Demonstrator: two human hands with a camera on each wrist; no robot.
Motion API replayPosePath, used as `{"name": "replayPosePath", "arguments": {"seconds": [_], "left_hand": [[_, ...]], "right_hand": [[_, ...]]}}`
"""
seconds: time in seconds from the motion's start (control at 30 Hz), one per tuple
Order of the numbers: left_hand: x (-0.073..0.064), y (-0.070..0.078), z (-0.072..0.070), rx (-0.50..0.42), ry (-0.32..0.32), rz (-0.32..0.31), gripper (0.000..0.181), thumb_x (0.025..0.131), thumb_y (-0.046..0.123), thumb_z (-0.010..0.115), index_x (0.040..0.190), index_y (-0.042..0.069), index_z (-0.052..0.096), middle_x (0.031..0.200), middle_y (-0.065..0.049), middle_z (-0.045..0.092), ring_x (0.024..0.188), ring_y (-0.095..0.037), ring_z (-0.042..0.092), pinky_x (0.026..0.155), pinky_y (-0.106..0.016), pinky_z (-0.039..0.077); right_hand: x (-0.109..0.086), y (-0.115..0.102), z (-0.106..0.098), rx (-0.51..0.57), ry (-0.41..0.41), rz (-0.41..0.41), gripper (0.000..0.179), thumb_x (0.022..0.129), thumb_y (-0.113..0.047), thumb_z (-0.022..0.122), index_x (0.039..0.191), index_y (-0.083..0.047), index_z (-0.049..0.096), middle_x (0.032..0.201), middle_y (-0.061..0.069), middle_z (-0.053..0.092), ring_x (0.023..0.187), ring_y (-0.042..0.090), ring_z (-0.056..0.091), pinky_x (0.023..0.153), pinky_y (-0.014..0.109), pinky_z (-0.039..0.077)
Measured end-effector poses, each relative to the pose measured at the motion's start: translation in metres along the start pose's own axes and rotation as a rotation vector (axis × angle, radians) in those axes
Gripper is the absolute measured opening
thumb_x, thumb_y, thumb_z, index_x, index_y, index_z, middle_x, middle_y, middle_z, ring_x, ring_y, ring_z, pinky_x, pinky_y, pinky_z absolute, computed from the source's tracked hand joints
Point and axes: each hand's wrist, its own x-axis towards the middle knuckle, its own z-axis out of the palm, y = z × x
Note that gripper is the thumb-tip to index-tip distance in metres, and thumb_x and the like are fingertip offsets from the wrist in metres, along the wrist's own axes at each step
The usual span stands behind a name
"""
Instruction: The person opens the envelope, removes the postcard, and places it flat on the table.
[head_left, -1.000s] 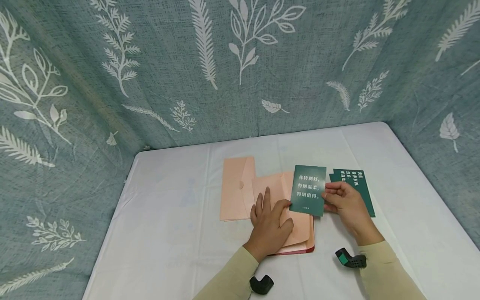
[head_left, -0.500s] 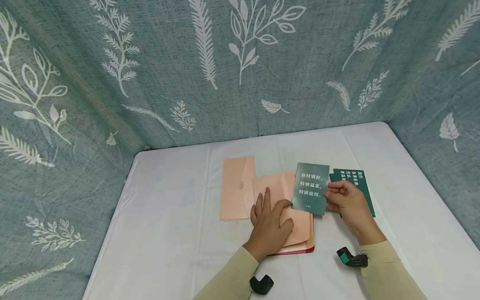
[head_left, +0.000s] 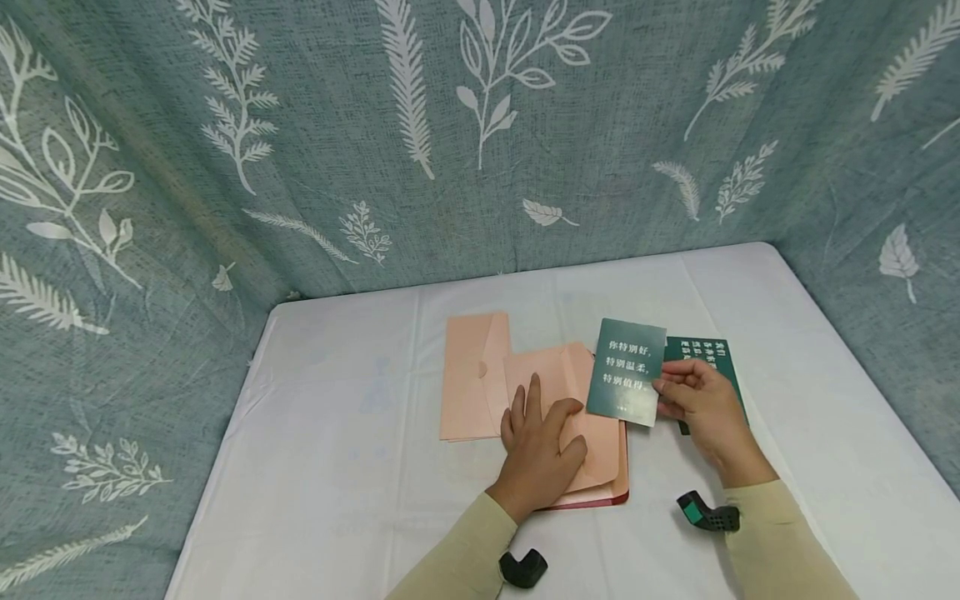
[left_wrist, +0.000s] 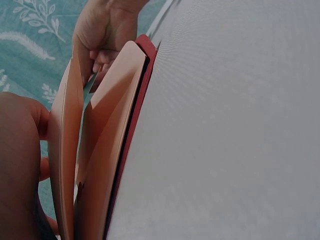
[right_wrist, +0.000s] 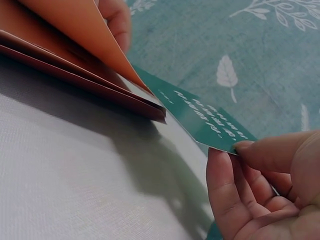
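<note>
I see the left hand (head_left: pixel 538 462) resting with its fingers spread on a flat peach paper envelope (head_left: pixel 602 458). I think it lies like that to stop the paper from sliding. A dark red flat piece (head_left: pixel 611 502) pokes out at the bottom of the pile, and the left wrist camera shows me a gap under the top envelope.

The right hand (head_left: pixel 705 408) pinches a green card with white writing (head_left: pixel 626 371) by its right edge, thumb on top and fingers below. That grip leaves nearly all the words showing. The card is held up over the envelope's right side; I can't tell if it touches.

More green cards (head_left: pixel 723 358) lie on the white desk (head_left: pixel 337 417) behind the right hand, maybe for easy reach. Another peach envelope (head_left: pixel 465 375) lies to the left, out of the way.
</note>
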Motion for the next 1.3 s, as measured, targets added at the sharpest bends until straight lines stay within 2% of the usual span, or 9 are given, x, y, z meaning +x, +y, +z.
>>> {"name": "replayPosePath", "arguments": {"seconds": [0.17,0.33,0.67,0.9,1.1,1.3], "left_hand": [[0.001,0.000,0.000,0.002,-0.004,-0.007,0.046,0.093,0.026,0.053,0.137,0.024,0.065,0.179,-0.019,0.011,0.162,-0.044,0.003,0.119,-0.073,0.003],[0.001,0.001,-0.001,0.008,-0.008,-0.014,0.045,0.094,0.026,0.053,0.137,0.023,0.066,0.179,-0.019,0.011,0.163,-0.043,0.003,0.119,-0.073,0.003],[0.001,0.001,-0.001,0.005,-0.013,-0.017,0.046,0.094,0.026,0.053,0.138,0.023,0.066,0.180,-0.018,0.010,0.163,-0.043,0.002,0.119,-0.073,0.002],[0.001,0.000,0.000,0.007,-0.012,-0.009,0.046,0.094,0.026,0.053,0.138,0.023,0.066,0.180,-0.018,0.010,0.163,-0.042,0.002,0.119,-0.072,0.003],[0.000,-0.001,0.000,0.004,-0.011,-0.002,0.046,0.094,0.026,0.052,0.138,0.024,0.065,0.180,-0.018,0.009,0.163,-0.042,0.002,0.119,-0.073,0.003],[0.000,-0.001,0.000,0.009,-0.010,0.000,0.046,0.094,0.027,0.052,0.138,0.024,0.065,0.180,-0.018,0.010,0.163,-0.042,0.003,0.119,-0.072,0.004]], "right_hand": [[0.001,-0.003,-0.004,0.014,0.017,0.005,0.025,0.108,0.003,0.063,0.129,0.015,0.054,0.108,0.011,0.064,0.093,0.012,0.066,0.077,0.029,0.062],[0.001,-0.005,-0.009,0.021,0.035,0.006,0.025,0.109,0.002,0.061,0.129,0.014,0.054,0.105,0.004,0.065,0.096,0.010,0.067,0.078,0.027,0.061],[0.002,-0.005,-0.019,0.050,0.067,0.003,0.020,0.108,0.002,0.064,0.126,0.010,0.058,0.103,0.001,0.067,0.094,0.009,0.068,0.076,0.028,0.062],[0.002,-0.005,-0.027,0.126,0.101,0.002,0.014,0.107,0.002,0.067,0.120,0.006,0.063,0.102,0.004,0.067,0.093,0.012,0.069,0.075,0.028,0.062],[0.002,-0.007,-0.036,0.137,0.143,0.014,0.014,0.107,0.000,0.068,0.119,0.004,0.063,0.106,0.009,0.067,0.093,0.013,0.068,0.074,0.028,0.062],[0.004,-0.006,-0.044,0.158,0.173,0.032,0.014,0.106,0.000,0.069,0.120,0.002,0.065,0.106,0.006,0.066,0.092,0.012,0.069,0.074,0.027,0.062]]}}
